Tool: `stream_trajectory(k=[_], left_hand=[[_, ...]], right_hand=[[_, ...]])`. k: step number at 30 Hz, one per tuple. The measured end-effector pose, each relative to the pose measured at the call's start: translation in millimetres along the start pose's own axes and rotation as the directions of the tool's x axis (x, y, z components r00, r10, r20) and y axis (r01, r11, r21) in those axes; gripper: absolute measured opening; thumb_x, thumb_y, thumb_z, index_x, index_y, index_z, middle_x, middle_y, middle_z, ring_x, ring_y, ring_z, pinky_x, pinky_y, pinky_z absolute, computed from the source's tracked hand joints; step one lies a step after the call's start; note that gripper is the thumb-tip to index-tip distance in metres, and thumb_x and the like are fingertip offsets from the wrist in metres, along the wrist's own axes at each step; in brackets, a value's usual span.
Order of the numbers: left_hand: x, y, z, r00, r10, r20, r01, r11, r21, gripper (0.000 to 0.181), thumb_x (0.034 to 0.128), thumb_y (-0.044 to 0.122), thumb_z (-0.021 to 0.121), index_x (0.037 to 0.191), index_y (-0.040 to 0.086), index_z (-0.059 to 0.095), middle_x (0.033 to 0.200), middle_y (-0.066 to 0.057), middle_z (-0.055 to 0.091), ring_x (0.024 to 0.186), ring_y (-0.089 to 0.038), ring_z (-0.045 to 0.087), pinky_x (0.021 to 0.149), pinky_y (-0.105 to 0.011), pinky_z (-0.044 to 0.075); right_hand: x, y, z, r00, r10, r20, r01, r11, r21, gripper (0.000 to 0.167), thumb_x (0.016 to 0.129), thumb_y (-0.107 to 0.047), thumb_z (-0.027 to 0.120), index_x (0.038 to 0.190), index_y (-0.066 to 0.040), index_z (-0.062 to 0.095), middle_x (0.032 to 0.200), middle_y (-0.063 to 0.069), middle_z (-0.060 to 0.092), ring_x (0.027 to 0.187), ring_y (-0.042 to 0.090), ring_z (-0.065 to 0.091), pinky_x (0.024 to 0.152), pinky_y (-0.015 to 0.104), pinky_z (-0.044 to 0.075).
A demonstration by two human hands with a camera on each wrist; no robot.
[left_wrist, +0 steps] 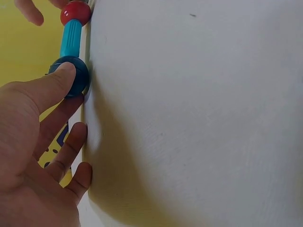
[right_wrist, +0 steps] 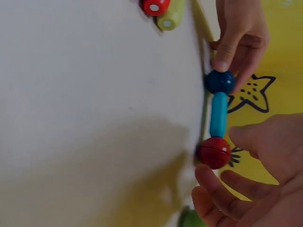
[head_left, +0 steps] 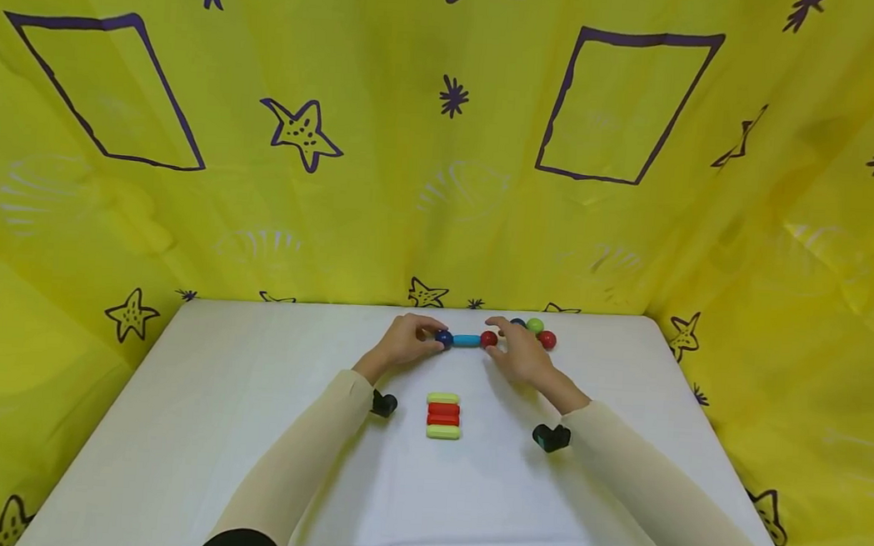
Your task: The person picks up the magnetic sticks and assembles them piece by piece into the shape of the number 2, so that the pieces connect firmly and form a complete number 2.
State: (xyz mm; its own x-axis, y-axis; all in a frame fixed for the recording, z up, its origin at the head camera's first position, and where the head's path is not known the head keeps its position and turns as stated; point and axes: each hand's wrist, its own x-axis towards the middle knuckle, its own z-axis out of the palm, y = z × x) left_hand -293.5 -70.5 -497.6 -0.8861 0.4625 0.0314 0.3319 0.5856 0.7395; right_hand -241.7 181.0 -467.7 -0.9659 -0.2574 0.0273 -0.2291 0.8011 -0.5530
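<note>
In the head view my left hand [head_left: 403, 340] pinches a dark blue ball [head_left: 444, 339] between thumb and fingers. A light blue rod [head_left: 466, 340] joins that ball to a red ball [head_left: 489, 339], making one straight piece near the table's back edge. My right hand [head_left: 524, 358] is at the red end, its thumb and fingers spread around the ball. In the right wrist view the fingers [right_wrist: 210, 182] lie close beside the red ball [right_wrist: 215, 153] without gripping it; whether they touch it I cannot tell. The left wrist view shows the left thumb [left_wrist: 59, 80] pressed on the blue ball.
Two red and two pale green rods lie side by side, among them a red rod [head_left: 444, 409] and a green rod [head_left: 443, 432]. Behind the right hand sit a green ball [head_left: 535, 325], another red ball [head_left: 547, 340] and a partly hidden blue ball. Yellow cloth [head_left: 380, 219] surrounds the white table [head_left: 249, 395].
</note>
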Motion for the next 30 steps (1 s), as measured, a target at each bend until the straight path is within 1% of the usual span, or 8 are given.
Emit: stream_trajectory(k=[3, 5, 10, 12, 15, 20, 23, 30], left_hand=[[0.6, -0.8, 0.0, 1.000, -0.005, 0.005, 0.005, 1.000, 0.002, 0.031, 0.0935, 0.017, 0.078, 0.124, 0.012, 0.075, 0.115, -0.006, 0.075, 0.096, -0.021, 0.059, 0.087, -0.032, 0.049], [1.3, -1.5, 0.2, 1.000, -0.007, 0.008, 0.007, 1.000, 0.007, 0.031, 0.0934, 0.017, 0.078, 0.124, 0.012, 0.075, 0.115, -0.005, 0.075, 0.095, -0.021, 0.059, 0.087, -0.032, 0.049], [2.6, -2.5, 0.8, 1.000, -0.015, 0.015, 0.015, 1.000, 0.018, 0.031, 0.0933, 0.019, 0.078, 0.124, 0.012, 0.076, 0.115, -0.005, 0.075, 0.096, -0.020, 0.060, 0.088, -0.032, 0.050], [3.1, -2.4, 0.7, 1.000, -0.016, 0.019, 0.016, 1.000, 0.019, 0.031, 0.0934, 0.019, 0.078, 0.124, 0.013, 0.076, 0.115, -0.005, 0.075, 0.097, -0.020, 0.060, 0.088, -0.032, 0.050], [4.1, -2.5, 0.0, 1.000, -0.005, 0.022, 0.004, 1.000, 0.020, 0.031, 0.0934, 0.019, 0.078, 0.124, 0.013, 0.076, 0.114, -0.004, 0.075, 0.097, -0.020, 0.060, 0.087, -0.032, 0.050], [5.2, -2.8, -0.8, 1.000, 0.020, 0.021, -0.021, 0.999, 0.030, 0.031, 0.0934, 0.019, 0.078, 0.124, 0.012, 0.076, 0.114, -0.005, 0.075, 0.096, -0.020, 0.061, 0.087, -0.032, 0.051], [5.2, -3.1, -0.6, 0.999, 0.031, 0.021, -0.031, 0.999, 0.033, 0.031, 0.0931, 0.018, 0.078, 0.123, 0.012, 0.076, 0.113, -0.005, 0.076, 0.097, -0.019, 0.061, 0.087, -0.032, 0.051], [4.9, -3.4, -2.8, 0.999, 0.043, 0.016, -0.043, 0.998, 0.038, 0.031, 0.0927, 0.017, 0.078, 0.123, 0.011, 0.076, 0.113, -0.006, 0.076, 0.096, -0.019, 0.063, 0.086, -0.032, 0.052]], right_hand=[[-1.4, -5, -12, 0.995, -0.081, 0.057, 0.081, 0.997, 0.006, 0.050, 0.099, -0.012, 0.069, 0.145, -0.003, 0.053, 0.132, 0.027, 0.063, 0.123, 0.044, 0.058, 0.102, 0.060, 0.047], [-2.2, -8, -19, 0.986, -0.138, 0.098, 0.137, 0.990, 0.019, 0.050, 0.098, -0.010, 0.069, 0.144, -0.001, 0.053, 0.132, 0.027, 0.063, 0.121, 0.045, 0.058, 0.102, 0.059, 0.047], [-1.6, -12, -28, 0.952, -0.249, 0.179, 0.239, 0.968, 0.078, 0.046, 0.097, -0.006, 0.069, 0.141, 0.000, 0.055, 0.125, 0.026, 0.065, 0.101, 0.037, 0.062, 0.089, 0.048, 0.055], [-0.9, -12, -29, 0.941, -0.268, 0.207, 0.252, 0.962, 0.104, 0.044, 0.097, -0.006, 0.069, 0.139, 0.000, 0.056, 0.119, 0.023, 0.066, 0.095, 0.033, 0.061, 0.084, 0.044, 0.056], [0.4, -12, -30, 0.920, -0.292, 0.261, 0.261, 0.954, 0.147, 0.041, 0.098, -0.008, 0.068, 0.138, -0.001, 0.058, 0.116, 0.022, 0.067, 0.097, 0.031, 0.062, 0.086, 0.043, 0.056], [6.3, -12, -23, 0.869, -0.339, 0.360, 0.283, 0.938, 0.200, 0.042, 0.099, -0.012, 0.069, 0.139, -0.002, 0.059, 0.129, 0.021, 0.066, 0.111, 0.032, 0.065, 0.093, 0.043, 0.055], [9.7, -15, -16, 0.840, -0.367, 0.399, 0.302, 0.928, 0.218, 0.041, 0.098, -0.012, 0.070, 0.137, -0.003, 0.060, 0.129, 0.019, 0.067, 0.111, 0.030, 0.066, 0.092, 0.040, 0.056], [14.4, -24, 0, 0.802, -0.374, 0.467, 0.268, 0.922, 0.279, 0.036, 0.096, -0.011, 0.073, 0.131, -0.005, 0.065, 0.119, 0.014, 0.071, 0.108, 0.024, 0.066, 0.094, 0.035, 0.055]])
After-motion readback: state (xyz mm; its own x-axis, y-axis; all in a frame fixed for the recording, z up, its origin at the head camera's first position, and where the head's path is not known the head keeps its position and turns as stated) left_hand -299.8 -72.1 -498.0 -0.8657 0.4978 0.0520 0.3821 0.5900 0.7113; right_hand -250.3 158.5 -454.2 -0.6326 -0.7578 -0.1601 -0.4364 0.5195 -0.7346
